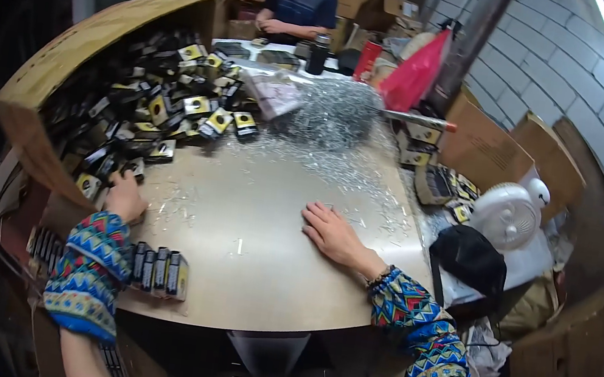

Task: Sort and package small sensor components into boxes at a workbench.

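Note:
At the near left edge of a big heap of small black-and-yellow packs (198,105), my left hand (127,197) has its fingers curled round a small black pack (136,167); the fingertips are partly hidden. My right hand (336,236) lies on the right half of the pale tabletop (267,222), palm down, fingers stretched out and holding nothing. Just right of my left sleeve, a short row of similar packs (160,272) stands at the table's near edge. Several thin, shiny clear pieces (174,206) are scattered between the hands, and one (239,246) lies nearer me.
An open cardboard box (29,118) on its side holds the heap. A glittering pile of thin clear pieces (330,116) covers the table's far part. On the right are a white fan (506,217), a black cap (469,260) and cartons (486,148). A person (302,5) sits opposite.

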`<state>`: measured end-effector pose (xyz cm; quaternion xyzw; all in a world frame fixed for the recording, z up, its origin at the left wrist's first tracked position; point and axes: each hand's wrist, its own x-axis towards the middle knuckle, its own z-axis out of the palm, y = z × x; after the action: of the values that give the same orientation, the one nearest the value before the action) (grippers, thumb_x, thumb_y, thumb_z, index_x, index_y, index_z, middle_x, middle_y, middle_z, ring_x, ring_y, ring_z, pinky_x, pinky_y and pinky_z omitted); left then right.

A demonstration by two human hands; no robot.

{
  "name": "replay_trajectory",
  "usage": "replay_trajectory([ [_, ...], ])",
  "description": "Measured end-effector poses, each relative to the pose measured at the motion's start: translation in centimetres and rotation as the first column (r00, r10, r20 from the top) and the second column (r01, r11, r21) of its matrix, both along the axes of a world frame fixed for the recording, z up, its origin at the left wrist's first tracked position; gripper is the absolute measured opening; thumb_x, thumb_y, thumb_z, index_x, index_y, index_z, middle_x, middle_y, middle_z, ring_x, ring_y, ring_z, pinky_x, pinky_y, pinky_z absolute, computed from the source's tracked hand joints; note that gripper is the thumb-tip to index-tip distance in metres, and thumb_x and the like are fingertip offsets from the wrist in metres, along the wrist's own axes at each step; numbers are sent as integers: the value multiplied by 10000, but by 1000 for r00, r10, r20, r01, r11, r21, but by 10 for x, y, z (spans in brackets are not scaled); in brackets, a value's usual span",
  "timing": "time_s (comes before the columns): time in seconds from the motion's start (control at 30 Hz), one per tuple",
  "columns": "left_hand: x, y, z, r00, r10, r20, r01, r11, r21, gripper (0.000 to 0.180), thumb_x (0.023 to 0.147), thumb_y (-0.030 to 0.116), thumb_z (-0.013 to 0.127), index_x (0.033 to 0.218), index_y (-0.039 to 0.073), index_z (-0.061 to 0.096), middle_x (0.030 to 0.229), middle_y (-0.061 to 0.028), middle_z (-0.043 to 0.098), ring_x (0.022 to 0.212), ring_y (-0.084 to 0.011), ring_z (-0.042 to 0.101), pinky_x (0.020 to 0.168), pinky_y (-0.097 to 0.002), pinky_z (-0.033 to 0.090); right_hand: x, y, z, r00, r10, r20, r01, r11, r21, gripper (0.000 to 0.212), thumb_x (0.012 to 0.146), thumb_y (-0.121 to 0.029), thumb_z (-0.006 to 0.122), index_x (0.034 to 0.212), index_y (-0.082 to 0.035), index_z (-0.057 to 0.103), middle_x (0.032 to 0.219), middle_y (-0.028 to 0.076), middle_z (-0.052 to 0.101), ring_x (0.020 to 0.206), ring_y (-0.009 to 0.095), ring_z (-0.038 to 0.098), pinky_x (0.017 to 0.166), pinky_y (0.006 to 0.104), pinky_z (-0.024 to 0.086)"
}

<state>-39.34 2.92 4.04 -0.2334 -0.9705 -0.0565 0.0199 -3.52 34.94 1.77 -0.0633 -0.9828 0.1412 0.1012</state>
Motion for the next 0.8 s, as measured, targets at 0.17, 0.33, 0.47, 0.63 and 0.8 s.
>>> replay_trajectory([
  [0.17,28,6,50,994,-108,-15,109,982,152,552,759,206,659,1200,-7,406,1079,-299,532,977,-529,561,888,-513,475,37,44,11,868,-497,6,490,858,157,483,1006,-396,415,1393,-110,445,1492,172,369,1393,409,287,1102,648,191],
  [0.33,93,-2,111,928,-101,359,-90,874,478,297,890,215,553,1079,-13,573,706,-81,542,792,-229,651,626,-323,515,45,9,-7,889,-413,197,409,910,62,557,1016,-440,362,1483,-138,326,1569,161,229,1455,406,136,1108,681,109],
  [0.47,180,-33,111,788,-384,481,-261,499,826,388,921,269,581,1223,45,487,802,-33,549,717,-140,640,457,-254,471,56,-23,0,988,-153,2,139,893,-429,475,1012,-341,446,1415,-90,451,1549,172,289,1437,358,251,1144,597,166],
  [0.63,271,-82,65,481,-602,638,-735,121,668,295,940,252,539,1166,64,512,981,-102,639,861,-229,665,631,-433,607,47,-11,-2,943,-307,-124,281,940,-190,472,999,-351,480,1400,-101,479,1527,192,322,1423,363,282,1145,553,202],
  [0.8,326,-90,-21,435,-667,605,-791,38,610,242,992,234,514,1181,98,577,1041,-28,658,903,-153,653,793,-322,564,-9,-77,-7,995,-79,-53,77,997,-31,528,974,-435,487,1397,-120,478,1475,225,378,1408,377,292,1140,540,220],
])
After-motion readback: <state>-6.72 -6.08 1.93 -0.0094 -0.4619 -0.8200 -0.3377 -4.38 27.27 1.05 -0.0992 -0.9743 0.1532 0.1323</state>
